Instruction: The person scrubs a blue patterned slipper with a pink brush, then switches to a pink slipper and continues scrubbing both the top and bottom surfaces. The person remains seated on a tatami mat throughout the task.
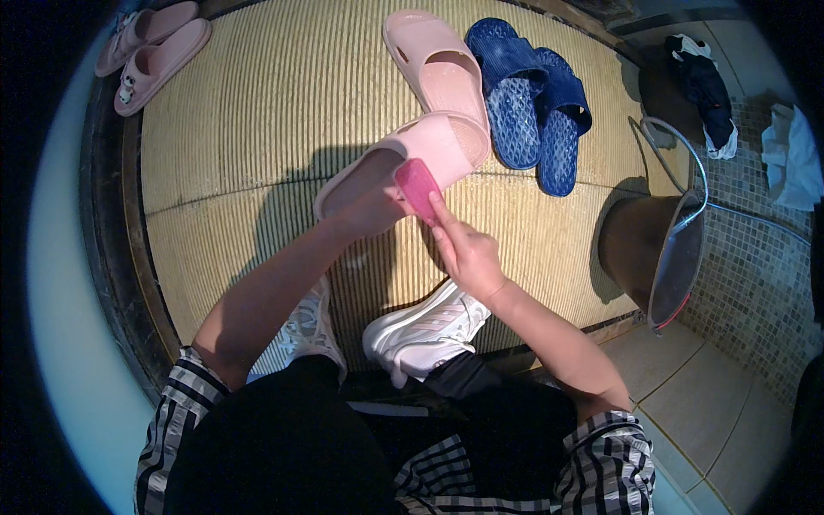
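Observation:
My left hand (376,213) grips the open heel end of a pink slide slipper (429,142), most of its fingers hidden. The slipper is tilted, its strap end pointing up and right, overlapping a second pink slipper (427,43) on the mat. My right hand (470,257) is closed around a flat, deeper-pink oblong (418,187) with rounded corners, like the back of a scrubbing brush; no bristles show. This oblong lies against the held slipper's near side, beside my left fingers.
Blue slippers (513,107) stand to the right on the ribbed yellow mat (249,103). Another pink pair (163,64) sits at the far left. A dark bucket (635,245) with a hose (699,184) stands at right. My white sneakers (425,330) are near me.

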A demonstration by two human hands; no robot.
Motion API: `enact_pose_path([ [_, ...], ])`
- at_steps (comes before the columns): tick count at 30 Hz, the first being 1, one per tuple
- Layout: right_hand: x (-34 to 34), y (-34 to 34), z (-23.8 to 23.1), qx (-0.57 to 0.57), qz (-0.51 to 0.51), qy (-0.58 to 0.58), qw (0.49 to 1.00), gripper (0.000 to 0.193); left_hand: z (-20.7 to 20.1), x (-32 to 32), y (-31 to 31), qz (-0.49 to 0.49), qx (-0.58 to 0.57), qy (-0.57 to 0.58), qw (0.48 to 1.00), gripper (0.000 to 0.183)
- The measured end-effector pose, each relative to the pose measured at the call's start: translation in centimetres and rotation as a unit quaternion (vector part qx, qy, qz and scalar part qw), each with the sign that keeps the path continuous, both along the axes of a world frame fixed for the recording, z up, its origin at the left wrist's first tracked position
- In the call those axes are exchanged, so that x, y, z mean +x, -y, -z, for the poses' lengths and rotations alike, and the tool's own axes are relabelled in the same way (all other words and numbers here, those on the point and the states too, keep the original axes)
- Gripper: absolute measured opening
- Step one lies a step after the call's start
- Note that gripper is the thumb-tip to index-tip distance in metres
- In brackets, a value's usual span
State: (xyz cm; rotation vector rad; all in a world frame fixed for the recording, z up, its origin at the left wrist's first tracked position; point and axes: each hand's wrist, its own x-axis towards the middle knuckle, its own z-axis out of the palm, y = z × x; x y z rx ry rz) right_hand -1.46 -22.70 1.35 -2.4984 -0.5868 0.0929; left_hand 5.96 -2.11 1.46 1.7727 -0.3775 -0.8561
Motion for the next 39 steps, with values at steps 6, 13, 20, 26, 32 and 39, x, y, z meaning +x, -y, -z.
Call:
enact_pose_path([
  [6,2.9,1.7,1.0,-0.004,0.107,-0.019,0.994,0.051,2.1,-0.4,0.6,-0.091,-0.219,-0.117,0.964,0.054],
  [13,0.5,-0.2,0.0,-0.029,0.013,-0.015,0.999,0.055,1.4,-0.2,0.1,-0.050,-0.083,0.000,0.995,0.050],
  [20,3.0,2.1,0.2,-0.038,0.141,-0.053,0.988,0.050,2.6,-0.2,0.4,-0.052,-0.230,-0.133,0.963,0.054],
  [26,0.9,0.3,0.4,-0.004,0.011,0.009,1.000,0.055,4.4,-1.6,0.8,-0.135,-0.286,-0.173,0.933,0.059],
  [32,3.3,3.4,1.4,-0.063,0.121,-0.022,0.990,0.053,3.0,-0.6,0.4,-0.005,-0.094,0.013,0.995,0.042],
  [39,0.8,0.4,0.5,-0.016,0.020,0.022,0.999,0.056,5.4,-1.4,0.7,-0.084,-0.215,0.016,0.973,0.029],
])
